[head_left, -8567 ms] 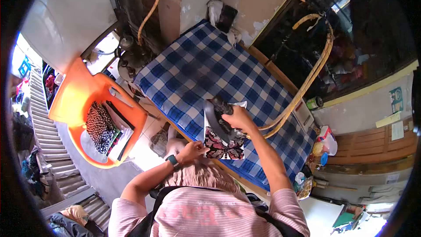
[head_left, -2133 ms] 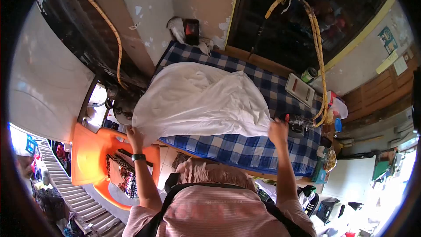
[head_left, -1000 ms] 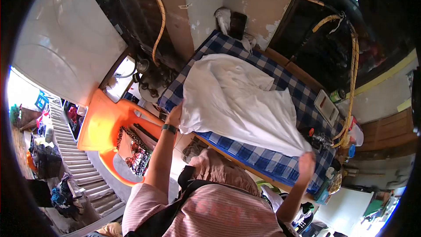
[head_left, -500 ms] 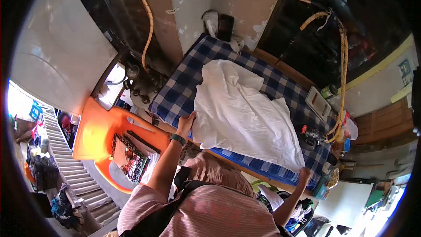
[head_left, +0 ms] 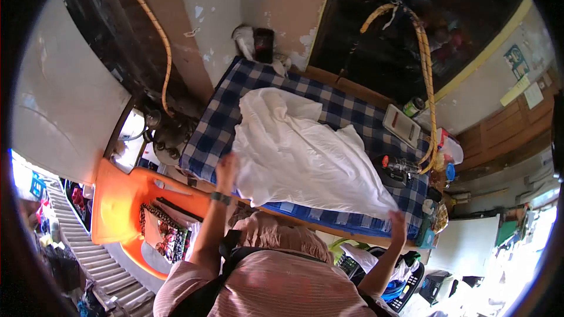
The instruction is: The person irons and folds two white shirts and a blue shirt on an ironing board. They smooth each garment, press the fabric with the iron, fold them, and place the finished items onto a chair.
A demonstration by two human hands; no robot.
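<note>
A white cloth garment [head_left: 299, 155], probably a shirt, lies spread and lightly wrinkled on a blue checked cloth [head_left: 208, 135] that covers a table. Against the garment's left edge is my left hand [head_left: 226, 171], smeared by motion, so its grip does not show clearly. My right hand [head_left: 398, 226] is closed at the lower right corner of the garment, pinching the fabric near the table's front edge. To the right of the garment are a clear bottle with a red cap [head_left: 399, 164] and a dark object [head_left: 390, 177] that looks like an iron.
An orange plastic chair [head_left: 114, 199] with folded cloths stands at my left. A shallow tray [head_left: 402, 126] and a green can [head_left: 413, 106] sit at the table's far right. A yellow-striped cord [head_left: 427, 82] hangs there. A black laundry basket [head_left: 411, 286] is below right.
The view has shifted, so the table sits further left and the chair lower. My left hand has moved up slightly along the garment's edge and is blurred. My right hand stays at the corner.
</note>
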